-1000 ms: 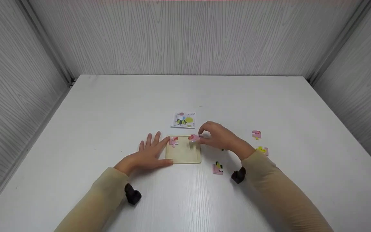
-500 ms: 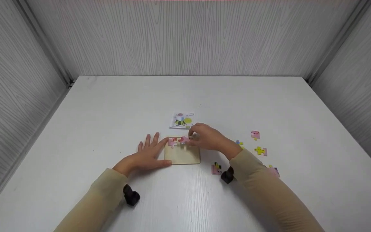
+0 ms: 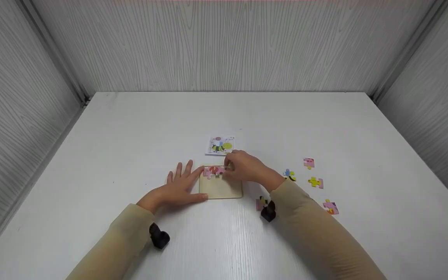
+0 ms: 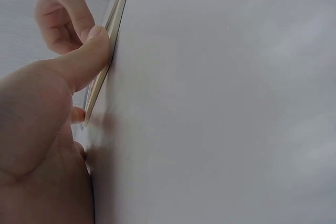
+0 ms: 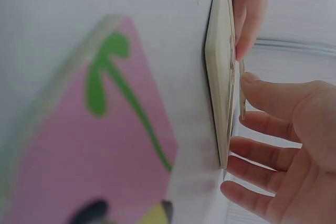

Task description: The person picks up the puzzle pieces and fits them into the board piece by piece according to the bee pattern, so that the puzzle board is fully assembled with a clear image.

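Note:
A square wooden puzzle tray (image 3: 222,189) lies flat on the table between the hands. My left hand (image 3: 181,189) has its fingers spread along the tray's left side, the forefinger at the upper corner and the thumb (image 4: 94,51) on the lower edge. One pink jigsaw piece (image 3: 207,172) sits in the upper left corner. My right hand (image 3: 246,167) pinches another pink jigsaw piece (image 3: 220,170) against its right side. Seen from the right wrist, the held piece is thin and edge-on between thumb and forefinger, close over the tray; the fingers partly hide it.
Behind the tray lies a picture card (image 3: 220,146) with a bee. Loose jigsaw pieces are scattered at right: a pink one (image 3: 308,163), a blue-and-yellow one (image 3: 289,175), a yellow one (image 3: 315,182), a pink-and-red one (image 3: 331,207), and one (image 3: 261,203) near the right wrist.
My right hand has moved left over the tray, bringing its pink jigsaw piece up beside the corner piece. My left hand has stayed in place.

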`<state>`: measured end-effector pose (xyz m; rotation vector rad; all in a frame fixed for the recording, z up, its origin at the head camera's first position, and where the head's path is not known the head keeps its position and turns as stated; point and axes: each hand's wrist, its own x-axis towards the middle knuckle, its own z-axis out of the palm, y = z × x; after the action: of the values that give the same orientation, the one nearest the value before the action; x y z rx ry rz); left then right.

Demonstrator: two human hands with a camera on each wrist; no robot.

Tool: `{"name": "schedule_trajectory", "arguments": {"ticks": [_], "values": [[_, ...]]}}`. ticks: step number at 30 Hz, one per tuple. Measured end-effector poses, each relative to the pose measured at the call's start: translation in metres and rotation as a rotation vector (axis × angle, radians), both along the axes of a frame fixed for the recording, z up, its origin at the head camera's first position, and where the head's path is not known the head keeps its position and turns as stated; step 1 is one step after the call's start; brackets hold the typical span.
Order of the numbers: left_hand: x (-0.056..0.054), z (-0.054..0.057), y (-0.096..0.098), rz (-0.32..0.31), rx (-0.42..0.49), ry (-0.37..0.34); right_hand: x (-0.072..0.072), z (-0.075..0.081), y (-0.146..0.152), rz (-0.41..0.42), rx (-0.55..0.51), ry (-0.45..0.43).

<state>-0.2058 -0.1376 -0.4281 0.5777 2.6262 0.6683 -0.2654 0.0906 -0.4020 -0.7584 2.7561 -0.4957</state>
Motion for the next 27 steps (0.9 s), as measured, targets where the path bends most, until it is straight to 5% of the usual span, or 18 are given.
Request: {"name": "schedule_trajectory", "arguments": {"ticks": [20, 27], "values": [[-0.0021, -0.0021, -0.0002, -0.001, 0.004, -0.008, 0.0017, -0.0022, -0.0105, -0.045, 0.08, 0.049], [-0.0017, -0.002, -0.0007, -0.001, 0.016, -0.006, 0.0024, -0.0023, -0.0091, -0.003, 0.063, 0.071]]}}
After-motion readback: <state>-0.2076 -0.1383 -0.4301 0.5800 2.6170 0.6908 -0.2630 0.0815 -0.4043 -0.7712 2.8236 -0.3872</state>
